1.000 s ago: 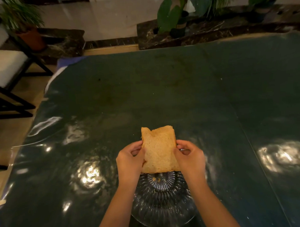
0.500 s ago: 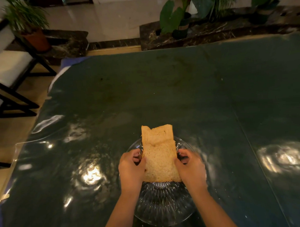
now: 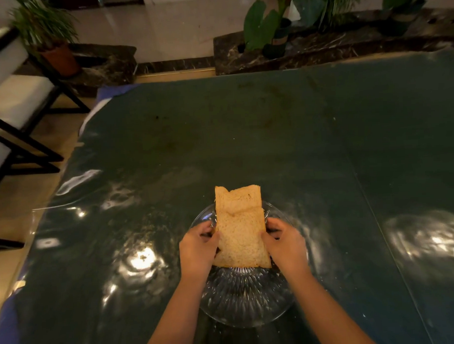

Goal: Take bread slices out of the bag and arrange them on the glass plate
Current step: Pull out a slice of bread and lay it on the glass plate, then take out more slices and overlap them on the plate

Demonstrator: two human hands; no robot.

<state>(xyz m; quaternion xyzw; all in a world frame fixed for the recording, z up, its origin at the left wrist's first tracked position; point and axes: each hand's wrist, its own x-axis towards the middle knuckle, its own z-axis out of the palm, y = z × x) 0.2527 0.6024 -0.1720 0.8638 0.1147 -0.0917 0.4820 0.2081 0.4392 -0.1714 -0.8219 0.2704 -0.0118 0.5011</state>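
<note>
Two tan bread slices (image 3: 239, 233) are held together, one shifted a little farther from me than the other, above the round ribbed glass plate (image 3: 240, 302) near the table's front edge. My left hand (image 3: 197, 250) grips the slices' left edge and my right hand (image 3: 285, 244) grips their right edge. The slices cover the plate's far half. No bread bag is in view.
The plate stands on a dark green glossy table (image 3: 245, 145) with light glare spots. Black-framed chairs (image 3: 15, 107) stand to the left on a wooden floor. Potted plants (image 3: 264, 26) line a marble ledge beyond the table's far edge.
Both hands have lowered the bread toward the plate and slid the two slices apart, so the farther slice now sticks out beyond the nearer one.
</note>
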